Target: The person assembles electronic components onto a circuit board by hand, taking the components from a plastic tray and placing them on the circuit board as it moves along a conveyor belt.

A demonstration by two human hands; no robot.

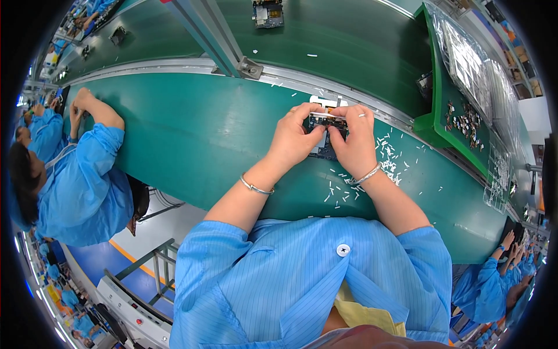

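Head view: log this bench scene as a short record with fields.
Left hand: fingers on dark circuit board
Right hand: fingers on same board, ring worn
Surface: green table
Loose pieces: small white strips, scattered around right wrist
Right side: green bin holding small parts
Beyond metal rail: another board
Left side: co-worker in blue

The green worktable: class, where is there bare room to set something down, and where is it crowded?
Widest bare patch: the green worktable between the co-worker's arm and the left hand, bordered beyond by the metal rail. Crowded: beside the right hand, where white strips lie scattered, and where both hands hold the circuit board.
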